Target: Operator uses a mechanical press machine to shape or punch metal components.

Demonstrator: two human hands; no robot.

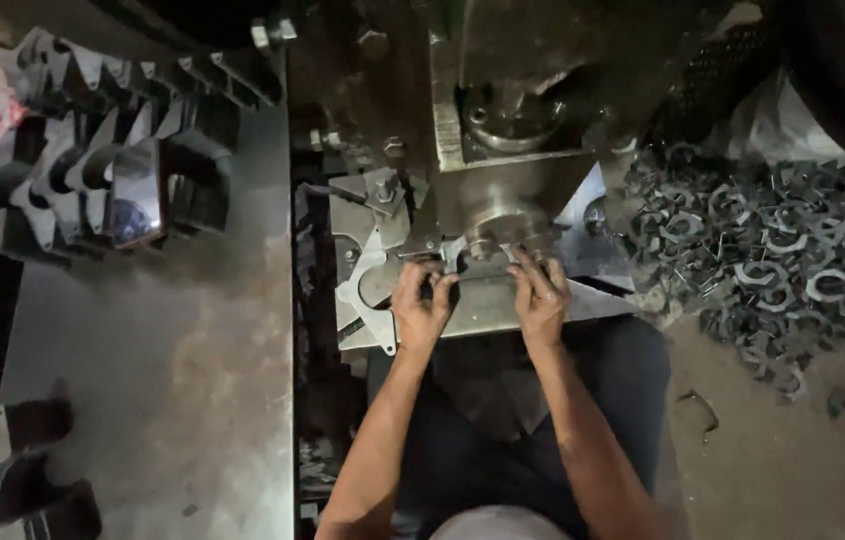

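Observation:
Both my hands rest on a flat, shiny metal plate (483, 308) that lies on the bed of a press machine (513, 110). My left hand (421, 305) grips the plate's left part, fingers curled over a dark cut-out near a round notch. My right hand (541, 295) presses on the plate's right part, fingers pointing toward the round punch head (503, 232) just above. A small part under my fingers is hidden.
A grey steel table (173, 380) stands at left, with rows of stacked cut metal blanks (113, 170) at its far end and dark curved pieces (33, 470) at the near corner. A heap of stamped horseshoe-shaped pieces (763, 260) lies on the floor at right.

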